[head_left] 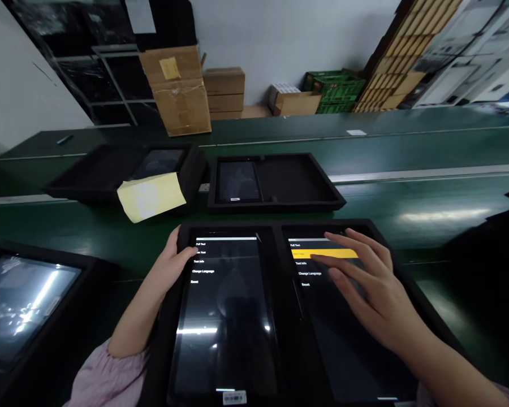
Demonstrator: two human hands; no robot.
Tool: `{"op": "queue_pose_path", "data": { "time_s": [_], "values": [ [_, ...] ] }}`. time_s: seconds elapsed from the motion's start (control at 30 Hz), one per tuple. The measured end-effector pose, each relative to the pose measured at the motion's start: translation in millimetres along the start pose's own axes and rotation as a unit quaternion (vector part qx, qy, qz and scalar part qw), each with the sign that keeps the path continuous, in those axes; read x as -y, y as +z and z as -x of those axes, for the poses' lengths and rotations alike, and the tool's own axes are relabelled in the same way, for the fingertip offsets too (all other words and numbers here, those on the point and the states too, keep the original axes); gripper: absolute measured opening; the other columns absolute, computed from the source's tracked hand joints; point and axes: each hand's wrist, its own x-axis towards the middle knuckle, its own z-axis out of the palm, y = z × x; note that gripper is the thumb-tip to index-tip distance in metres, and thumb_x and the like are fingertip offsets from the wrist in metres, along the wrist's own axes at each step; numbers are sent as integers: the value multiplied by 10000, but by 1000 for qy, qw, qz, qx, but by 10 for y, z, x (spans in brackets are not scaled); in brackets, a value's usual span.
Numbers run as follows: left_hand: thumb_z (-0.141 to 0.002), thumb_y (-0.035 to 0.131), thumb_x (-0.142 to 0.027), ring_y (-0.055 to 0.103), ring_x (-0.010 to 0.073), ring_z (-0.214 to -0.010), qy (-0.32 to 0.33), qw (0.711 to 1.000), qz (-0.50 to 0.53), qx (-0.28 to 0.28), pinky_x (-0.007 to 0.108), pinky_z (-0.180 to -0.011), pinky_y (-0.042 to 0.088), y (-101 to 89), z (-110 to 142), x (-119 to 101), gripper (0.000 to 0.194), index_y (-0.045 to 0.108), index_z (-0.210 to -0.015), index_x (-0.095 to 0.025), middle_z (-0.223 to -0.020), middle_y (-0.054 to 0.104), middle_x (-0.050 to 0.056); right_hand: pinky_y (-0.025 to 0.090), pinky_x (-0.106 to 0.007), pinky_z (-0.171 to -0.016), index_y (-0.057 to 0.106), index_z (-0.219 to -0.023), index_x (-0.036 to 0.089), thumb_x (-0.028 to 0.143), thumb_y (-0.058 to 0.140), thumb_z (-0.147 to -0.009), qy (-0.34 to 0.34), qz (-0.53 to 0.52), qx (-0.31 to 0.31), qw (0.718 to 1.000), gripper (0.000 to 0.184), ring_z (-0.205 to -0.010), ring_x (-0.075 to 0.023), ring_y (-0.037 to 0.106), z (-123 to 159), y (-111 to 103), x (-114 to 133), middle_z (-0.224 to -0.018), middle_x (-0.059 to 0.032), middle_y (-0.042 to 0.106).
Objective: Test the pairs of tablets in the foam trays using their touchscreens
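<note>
Two dark tablets lie side by side in a black foam tray (pixel 161 362) in front of me. Each shows a white text menu on a black screen. My left hand (pixel 173 263) curls around the upper left edge of the left tablet (pixel 224 322), with the thumb on its screen near the menu. My right hand (pixel 365 282) lies spread over the right tablet (pixel 348 333), and its fingertips are on or just above a yellow highlighted menu line (pixel 326 254). A pink sleeve covers each wrist area lower down.
The trays rest on a green conveyor belt (pixel 407 209). Farther along, black trays hold more tablets, and a pale yellow sheet (pixel 151 195) lies on one. Another tablet (pixel 25 305) sits at lower left. Cardboard boxes (pixel 176 90) and green crates (pixel 333 93) stand behind.
</note>
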Motion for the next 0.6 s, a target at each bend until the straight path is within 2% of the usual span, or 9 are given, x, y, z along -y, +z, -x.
{"op": "queue_pose_path", "data": {
  "time_s": [0.13, 0.23, 0.4, 0.6],
  "values": [
    [-846, 684, -384, 525, 292, -1344, 26, 999, -32, -3, 389, -1096, 452, -13, -61, 72, 804, 307, -1552, -307, -1514, 508, 67, 451, -563, -1047, 736, -1107, 262, 318, 472, -1011, 23, -1, -31, 999, 286, -1380, -334, 422, -24, -72, 25, -1355, -76, 592],
    [-858, 666, -403, 549, 282, -1321, 31, 999, 11, 16, 383, -1080, 466, -29, -66, 99, 715, 386, -1513, -339, -1474, 550, 40, 488, -518, -1000, 760, -1045, 249, 293, 471, -1011, 37, -1, -56, 998, 295, -1270, -302, 518, -33, -125, 21, -1234, -80, 651],
    [-868, 649, -407, 571, 258, -1295, -4, 998, 48, 26, 343, -1010, 510, -57, 37, 55, 665, 419, -1492, -396, -1448, 577, -4, 571, -373, -811, 796, -899, 261, 257, 520, -992, 33, -24, -26, 999, 292, -1031, -218, 614, -36, -156, 26, -1085, -64, 687],
    [-854, 663, -412, 544, 266, -1325, 4, 999, 40, 19, 346, -1047, 492, -69, 96, 109, 679, 423, -1489, -391, -1487, 546, -16, 590, -356, -816, 806, -878, 258, 216, 525, -979, 3, -40, 10, 999, 302, -1059, -212, 612, -40, -136, 32, -1084, -65, 689]
  ]
}}
